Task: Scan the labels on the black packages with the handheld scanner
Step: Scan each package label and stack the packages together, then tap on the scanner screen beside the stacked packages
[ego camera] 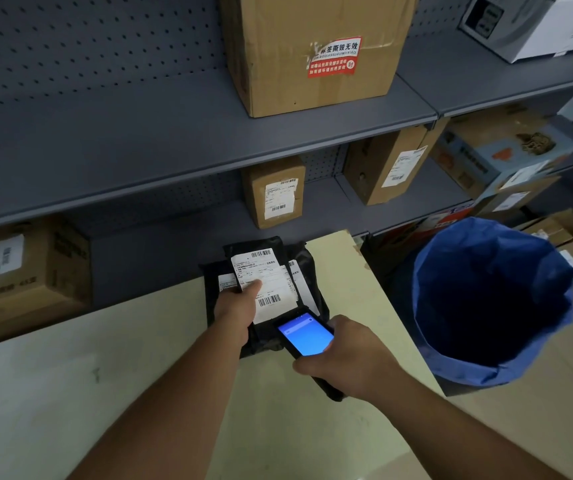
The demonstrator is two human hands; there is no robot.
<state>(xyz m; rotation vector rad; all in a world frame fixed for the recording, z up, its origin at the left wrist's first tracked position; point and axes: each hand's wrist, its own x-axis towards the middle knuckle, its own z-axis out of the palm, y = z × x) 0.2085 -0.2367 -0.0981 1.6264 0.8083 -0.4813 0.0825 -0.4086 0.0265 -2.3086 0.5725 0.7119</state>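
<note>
Right hand [349,355] gripping scanner [307,336] (blue screen), left hand [240,306] pinning barcoded label [264,282]

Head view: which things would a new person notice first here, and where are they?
The lit blue screen of the scanner in the right hand draws the eye, low at centre. Just above, the left hand holds black packages with a white label. At right stands a bin with a blue liner.
</note>
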